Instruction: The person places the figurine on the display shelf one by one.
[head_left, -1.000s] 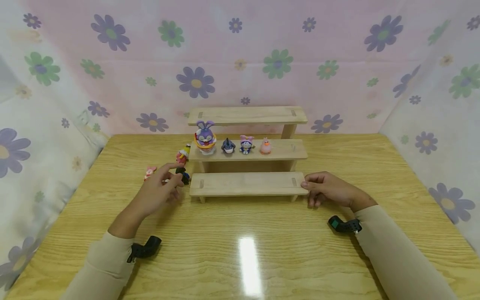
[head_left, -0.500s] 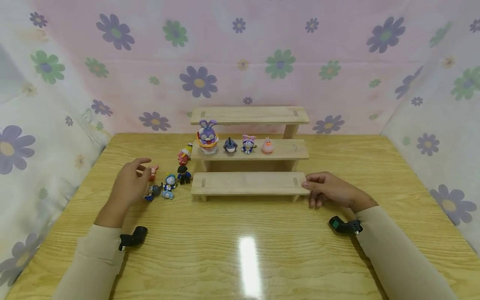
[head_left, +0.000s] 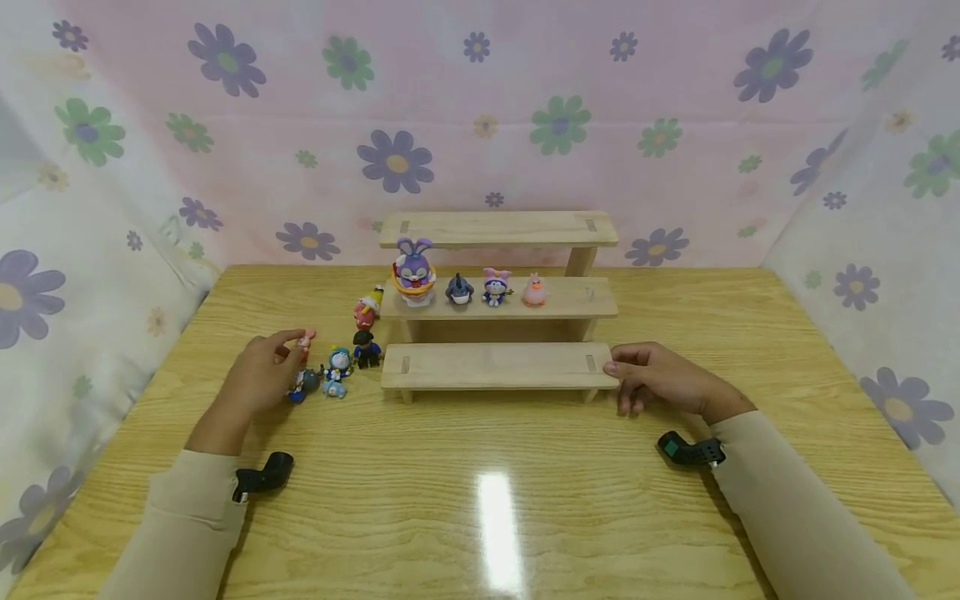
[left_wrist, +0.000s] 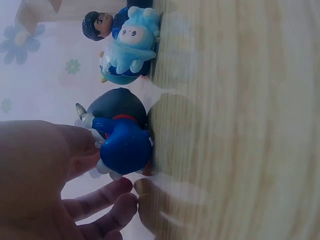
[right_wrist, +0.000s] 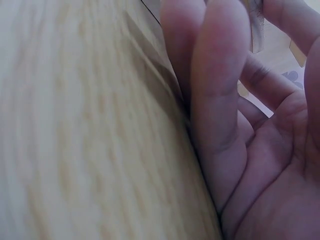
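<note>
My left hand (head_left: pixel 258 375) reaches down at the left, its thumb and index finger at a small pink figurine (head_left: pixel 306 340) with upright ears. Close under that hand is a grey-headed figurine in blue (left_wrist: pixel 125 142). My right hand (head_left: pixel 660 379) grips the right end of the lowest board of a three-step wooden display stand (head_left: pixel 495 367), thumb on top and other fingers curled below. Beside the left hand are a figurine with a teal cap (head_left: pixel 339 360), a pale blue figurine (left_wrist: pixel 135 40) and a black-hatted figurine (head_left: pixel 366 350).
On the middle step stand a purple rabbit figurine (head_left: pixel 414 273), a shark figurine (head_left: pixel 459 290), a pink-hatted figurine (head_left: pixel 496 288) and a pink bird figurine (head_left: pixel 534 292). A red and yellow figurine (head_left: pixel 366 310) lies by the stand's left end. Flowered cloth (head_left: pixel 480 83) surrounds the wooden table (head_left: pixel 405 500).
My left hand has moved left, away from the black-hatted figurine, then closed its thumb and index finger in on the pink figurine. The right hand keeps its hold on the stand.
</note>
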